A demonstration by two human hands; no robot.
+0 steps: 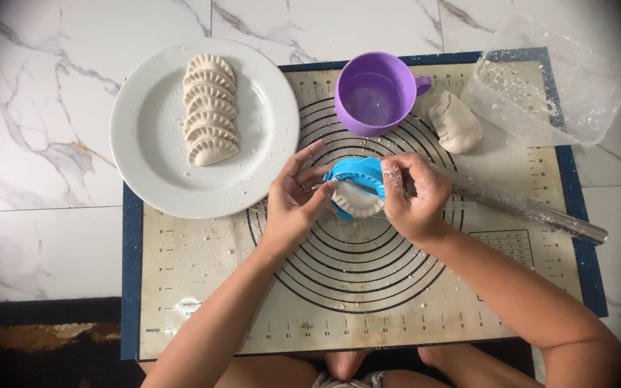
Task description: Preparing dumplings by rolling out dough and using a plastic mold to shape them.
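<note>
Nearby, purple cup (376, 93) stands behind blue press (353, 179).

A bright blue dumpling press (353, 176) holds a pale cream dumpling (357, 201). The mug (376, 93) is purple. A white plate (145, 144) carries a row of off-white dumplings (210, 111) with ridged edges. The mat (368, 287) is beige, printed with black concentric rings and bordered in dark blue. The floor (37, 179) is white marble with grey veins.

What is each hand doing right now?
Left hand: closed on the blue dumpling press.
Right hand: closed on the same press, with a dumpling in it.
</note>
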